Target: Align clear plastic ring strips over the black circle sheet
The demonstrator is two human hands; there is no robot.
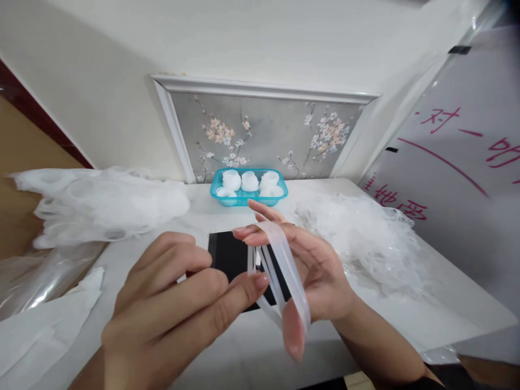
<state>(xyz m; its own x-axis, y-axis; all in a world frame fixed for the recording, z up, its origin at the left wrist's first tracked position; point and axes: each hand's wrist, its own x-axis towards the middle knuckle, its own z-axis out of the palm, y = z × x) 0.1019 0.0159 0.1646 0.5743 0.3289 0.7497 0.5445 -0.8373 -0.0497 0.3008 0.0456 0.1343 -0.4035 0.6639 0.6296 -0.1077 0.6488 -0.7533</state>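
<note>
A translucent white band (287, 265) is looped in several strands round my right hand (312, 260), over its fingers and down round the thumb, holding the loop stretched. My left hand (174, 298) is beside it with curled fingers, one fingertip against the inner strands; its grip point is partly hidden. Under both hands lies a black flat pad (227, 257) on the white table (195, 214). Behind them a blue basket (247, 201) holds several white rolled bundles (249, 181).
A heap of loose white bands (114, 203) lies at the left, another translucent heap (365, 244) at the right. Clear plastic (60, 276) and a white sheet (52, 325) are at the left edge. A floral panel (264, 130) and a whiteboard (459, 141) stand behind.
</note>
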